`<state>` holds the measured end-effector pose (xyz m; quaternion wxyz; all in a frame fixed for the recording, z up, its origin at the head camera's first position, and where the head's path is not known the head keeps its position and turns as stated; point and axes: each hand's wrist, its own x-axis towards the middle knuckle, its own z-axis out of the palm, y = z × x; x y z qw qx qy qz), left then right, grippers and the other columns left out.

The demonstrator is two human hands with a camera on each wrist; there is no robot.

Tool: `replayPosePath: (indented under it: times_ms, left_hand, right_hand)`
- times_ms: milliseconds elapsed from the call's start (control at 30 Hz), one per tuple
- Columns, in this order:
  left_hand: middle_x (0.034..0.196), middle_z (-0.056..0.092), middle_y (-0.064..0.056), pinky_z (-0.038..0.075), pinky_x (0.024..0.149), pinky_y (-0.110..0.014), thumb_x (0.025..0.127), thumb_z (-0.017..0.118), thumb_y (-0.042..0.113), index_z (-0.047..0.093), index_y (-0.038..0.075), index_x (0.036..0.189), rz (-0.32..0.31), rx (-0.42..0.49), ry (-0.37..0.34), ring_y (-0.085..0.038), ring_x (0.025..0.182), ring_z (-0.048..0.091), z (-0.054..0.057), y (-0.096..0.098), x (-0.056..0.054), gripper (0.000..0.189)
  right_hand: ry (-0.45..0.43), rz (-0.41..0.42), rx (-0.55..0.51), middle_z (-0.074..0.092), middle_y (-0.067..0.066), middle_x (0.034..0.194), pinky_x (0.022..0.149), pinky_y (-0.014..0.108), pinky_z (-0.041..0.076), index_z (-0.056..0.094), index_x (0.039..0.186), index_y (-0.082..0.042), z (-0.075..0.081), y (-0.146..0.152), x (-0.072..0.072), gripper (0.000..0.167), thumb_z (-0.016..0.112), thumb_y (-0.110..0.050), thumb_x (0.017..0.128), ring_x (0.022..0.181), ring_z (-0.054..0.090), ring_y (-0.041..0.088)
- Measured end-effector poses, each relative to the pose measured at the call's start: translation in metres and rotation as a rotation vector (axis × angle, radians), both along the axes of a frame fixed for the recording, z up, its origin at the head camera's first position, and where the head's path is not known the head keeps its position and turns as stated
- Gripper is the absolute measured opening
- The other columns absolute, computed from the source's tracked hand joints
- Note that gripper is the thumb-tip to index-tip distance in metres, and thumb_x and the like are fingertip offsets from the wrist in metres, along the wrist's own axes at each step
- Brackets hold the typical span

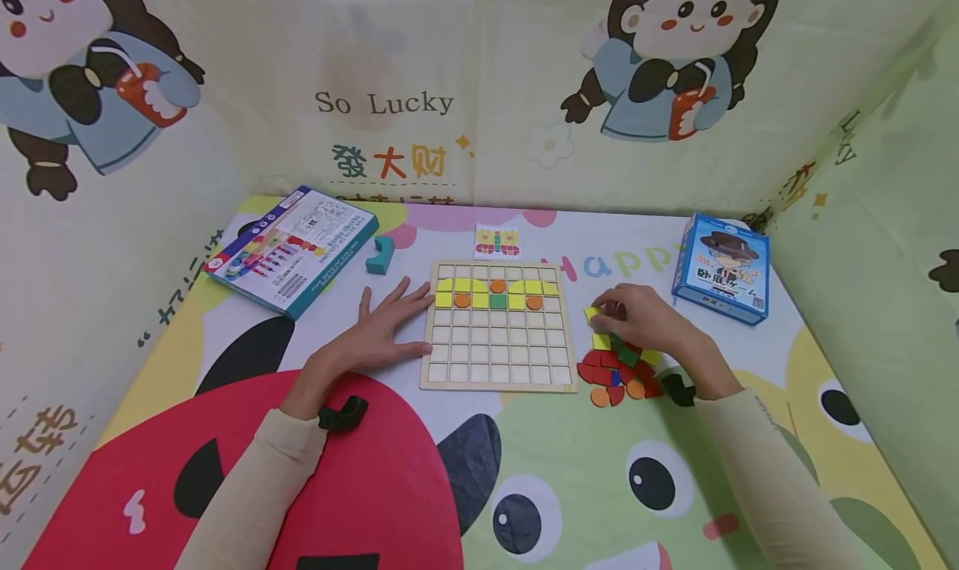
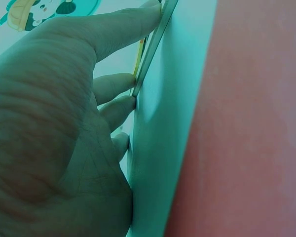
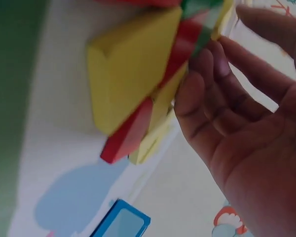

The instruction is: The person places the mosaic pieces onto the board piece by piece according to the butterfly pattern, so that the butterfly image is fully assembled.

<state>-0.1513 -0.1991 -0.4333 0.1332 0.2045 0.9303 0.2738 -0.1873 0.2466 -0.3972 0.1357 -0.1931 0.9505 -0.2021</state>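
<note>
A wooden grid board (image 1: 498, 386) lies mid-table, its top two rows holding yellow tiles, several orange rounds and one green square (image 1: 498, 301). My left hand (image 1: 380, 330) rests beside it with fingers spread, the fingertips at the board's left edge; the left wrist view shows them along that edge too. To the right of the board, my right hand (image 1: 646, 316) pinches a small yellow tile (image 1: 591, 313) between thumb and fingers. Just below that hand is a loose pile of red pieces (image 1: 597, 375), with green, yellow, orange and blue ones mixed in, partly hidden by the hand.
Behind the board lies a card with a butterfly pattern (image 1: 497, 242). A flat game box (image 1: 300, 250) sits at the back left, with a teal curved piece (image 1: 380, 255) beside it. At the back right stands a blue box (image 1: 722, 268). Printed cloth walls surround the table.
</note>
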Motion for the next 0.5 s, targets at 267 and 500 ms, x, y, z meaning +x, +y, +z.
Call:
replayPosePath:
  times_ms: [267, 500]
  left_hand:
    - [0.179, 0.021, -0.007, -0.018, 0.122, -0.078, 0.089, 0.076, 0.054, 0.032, 0.024, 0.168, -0.005, -0.002, 0.008, -0.038, 0.168, 0.002, -0.0004, -0.0013, -0.0012, 0.096]
    - [0.180, 0.021, -0.006, -0.018, 0.123, -0.077, 0.089, 0.076, 0.054, 0.032, 0.024, 0.168, -0.002, 0.006, -0.002, -0.037, 0.169, 0.002, -0.0008, -0.0001, -0.0007, 0.096]
  right_hand:
    - [0.024, 0.009, 0.007, 0.071, 0.010, 0.103, 0.080, 0.032, 0.056, 0.075, 0.125, -0.002, -0.0015, 0.0031, -0.0011, 0.031, 0.078, -0.015, 0.096, 0.092, 0.062, 0.022]
    - [0.067, 0.029, 0.023, 0.072, 0.011, 0.101, 0.079, 0.034, 0.059, 0.075, 0.122, 0.000, -0.0041, -0.0002, -0.0014, 0.028, 0.077, -0.014, 0.097, 0.091, 0.064, 0.022]
